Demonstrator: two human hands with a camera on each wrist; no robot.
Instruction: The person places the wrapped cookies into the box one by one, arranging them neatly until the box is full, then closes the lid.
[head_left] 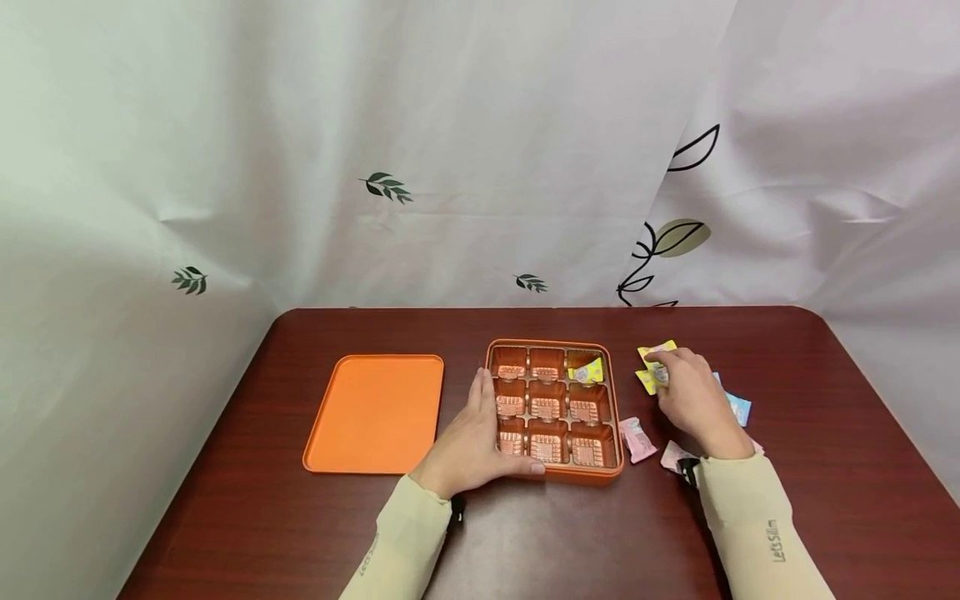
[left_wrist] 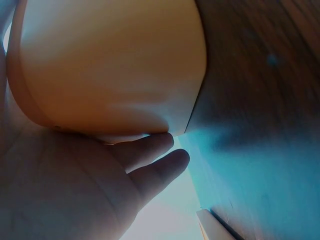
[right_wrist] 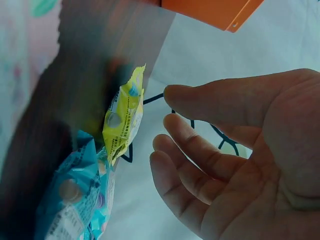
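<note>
A square orange box [head_left: 581,473] with a copper-coloured divided insert stands in the middle of the table. One yellow wrapped candy [head_left: 588,372] lies in its far right compartment. My left hand [head_left: 467,446] rests against the box's near left corner, fingers straight along the left side and thumb along the front rim. In the left wrist view, fingers [left_wrist: 162,172] touch the orange wall. My right hand [head_left: 693,398] is above the yellow candies [head_left: 660,346] right of the box. The right wrist view shows its thumb and fingers apart, with a yellow candy [right_wrist: 125,117] just beyond them.
Pink wrapped candies [head_left: 637,440] lie right of the box, and blue ones [head_left: 738,408] lie partly behind the right hand. A flat orange lid [head_left: 378,412] lies left of the box. A pale patterned curtain [head_left: 465,167] hangs behind the dark red table [head_left: 247,517].
</note>
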